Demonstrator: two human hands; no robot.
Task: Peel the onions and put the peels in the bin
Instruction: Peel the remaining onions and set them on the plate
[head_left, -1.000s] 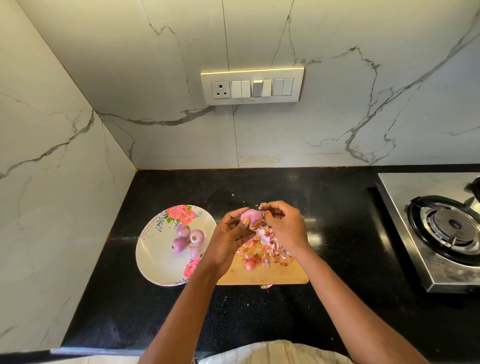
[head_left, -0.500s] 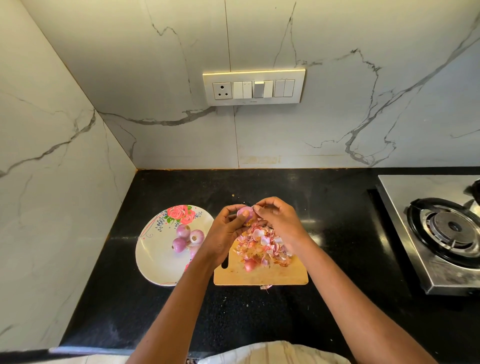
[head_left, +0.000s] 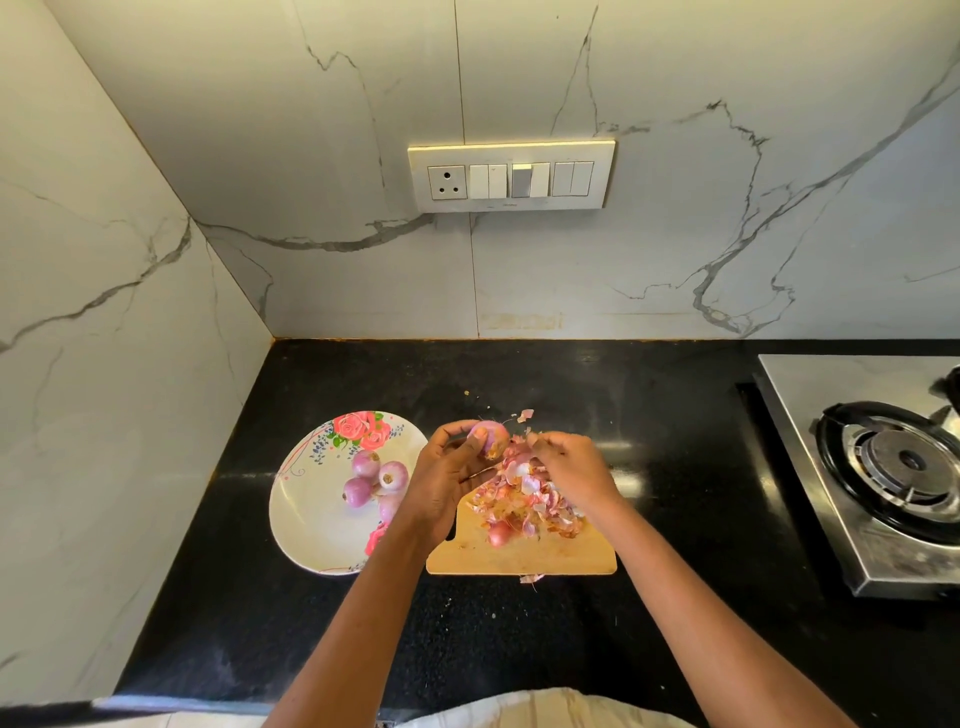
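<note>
A round floral-printed plate (head_left: 311, 514) sits on the black stone counter (head_left: 675, 467), holding small purple onions (head_left: 374, 475). Just right of it lies a rectangular wooden cutting board (head_left: 519, 558) heaped with pink onion peels (head_left: 524, 496). Well to the right stands a steel gas stove (head_left: 883, 467).

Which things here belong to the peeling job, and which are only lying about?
For the job: onion in left hand; right hand; peel pile; cutting board; plate of peeled onions.

Only nearby: gas stove; switch panel.
</note>
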